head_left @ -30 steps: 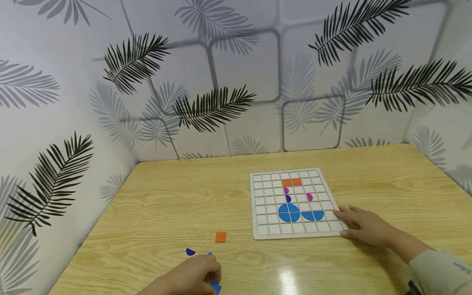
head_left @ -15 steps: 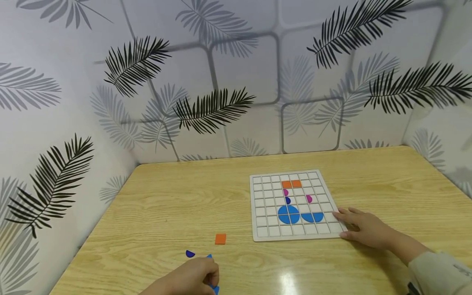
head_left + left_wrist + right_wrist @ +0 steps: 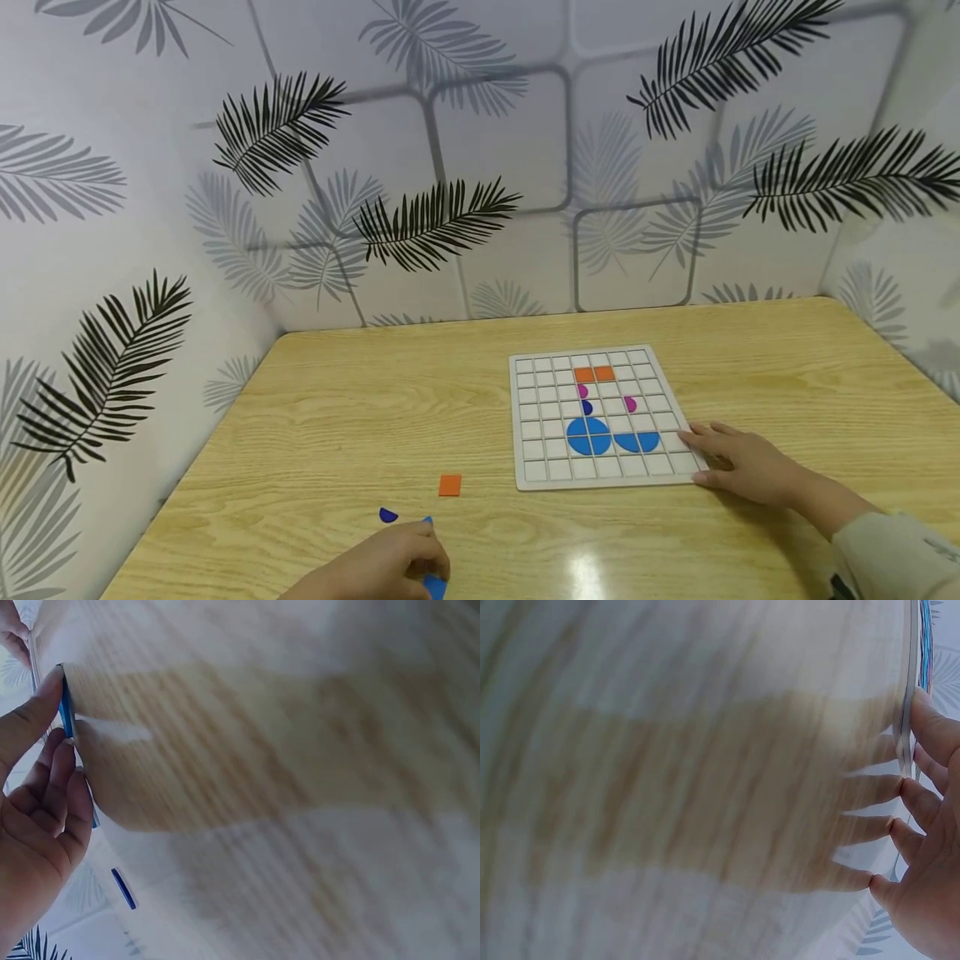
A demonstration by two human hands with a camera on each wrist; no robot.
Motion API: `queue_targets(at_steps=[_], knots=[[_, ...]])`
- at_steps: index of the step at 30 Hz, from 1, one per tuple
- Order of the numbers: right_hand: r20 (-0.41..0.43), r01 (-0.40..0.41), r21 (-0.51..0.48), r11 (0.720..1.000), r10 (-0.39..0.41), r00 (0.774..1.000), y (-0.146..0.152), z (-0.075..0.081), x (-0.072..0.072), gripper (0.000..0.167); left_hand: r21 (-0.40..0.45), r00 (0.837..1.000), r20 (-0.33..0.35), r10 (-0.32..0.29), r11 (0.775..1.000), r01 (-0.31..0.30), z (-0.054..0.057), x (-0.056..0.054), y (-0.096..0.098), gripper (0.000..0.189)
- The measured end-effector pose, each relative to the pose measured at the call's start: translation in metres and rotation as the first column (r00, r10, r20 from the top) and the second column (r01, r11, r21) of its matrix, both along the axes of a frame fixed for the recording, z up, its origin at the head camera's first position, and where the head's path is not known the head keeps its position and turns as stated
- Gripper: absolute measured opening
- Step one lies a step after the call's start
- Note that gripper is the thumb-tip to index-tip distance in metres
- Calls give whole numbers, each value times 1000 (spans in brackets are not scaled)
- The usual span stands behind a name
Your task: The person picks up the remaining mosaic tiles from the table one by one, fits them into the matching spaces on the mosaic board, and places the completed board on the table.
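My left hand (image 3: 386, 565) is low over the table, its thumb and fingertips at the two ends of a flat blue piece (image 3: 435, 587), pinching it. In the left wrist view this blue piece (image 3: 65, 711) shows edge-on between thumb and fingers. Another blue piece (image 3: 428, 520) peeks out behind the knuckles, mostly hidden. My right hand (image 3: 750, 463) rests at the near right corner of a white grid board (image 3: 540, 472), fingers loosely spread and touching its edge. Several orange, pink, dark blue and blue shapes lie in the board's cells.
On the wooden table (image 3: 337, 417), an orange square (image 3: 450, 485) and a dark blue half-circle (image 3: 387, 515) lie just beyond my left hand. A leaf-patterned wall (image 3: 510, 250) stands behind the table's far edge.
The left fingers shift slightly around the blue piece, and more of it shows now than half a second ago. The right hand and the board stay in place.
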State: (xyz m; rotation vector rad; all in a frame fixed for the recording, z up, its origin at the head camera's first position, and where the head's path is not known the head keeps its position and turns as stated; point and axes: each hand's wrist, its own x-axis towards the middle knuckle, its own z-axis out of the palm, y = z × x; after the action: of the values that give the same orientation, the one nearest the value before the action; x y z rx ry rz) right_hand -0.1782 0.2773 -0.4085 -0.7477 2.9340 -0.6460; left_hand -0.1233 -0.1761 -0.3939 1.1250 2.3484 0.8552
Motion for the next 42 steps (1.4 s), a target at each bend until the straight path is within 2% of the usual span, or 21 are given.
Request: queue_targets(at_steps=[5,9,13,18,21,24,27,31,33,37,42], knots=[[-9,-13,5,1000,13,1000,2,-3,-1,57,17,1000,30,-6,1000,6,0,0,0,10],[-4,-18,2,1000,18,1000,2,-3,-2,58,38,993,116,19,999,-23,0,0,0,10],[6,-15,0,1000,15,1000,3,-3,-2,59,79,968,243,58,994,-79,1,1,-1,12],[16,-7,2,1000,7,1000,2,-2,-2,59,112,944,324,67,988,-108,-1,1,-2,15],[19,-4,4,1000,4,1000,2,-1,-2,59,141,939,340,61,983,-115,-3,1,-4,11],[22,-1,5,1000,1,1000,1,-1,-2,59,175,946,319,63,977,-124,-3,0,-4,6],[26,0,9,1000,0,1000,0,0,-2,60,188,946,307,100,969,-163,-2,-1,-1,5],[35,-5,16,1000,5,999,0,2,-1,60,152,924,338,180,958,-243,2,-3,7,7],[39,-10,22,1000,9,999,0,2,-2,60,128,917,342,206,956,-263,5,-5,11,8],[45,-14,28,1000,13,999,0,4,-2,61,86,928,304,216,964,-253,9,-10,19,8],[34,-15,20,1000,14,999,-1,3,-2,60,76,943,264,204,970,-231,12,-19,30,10]])
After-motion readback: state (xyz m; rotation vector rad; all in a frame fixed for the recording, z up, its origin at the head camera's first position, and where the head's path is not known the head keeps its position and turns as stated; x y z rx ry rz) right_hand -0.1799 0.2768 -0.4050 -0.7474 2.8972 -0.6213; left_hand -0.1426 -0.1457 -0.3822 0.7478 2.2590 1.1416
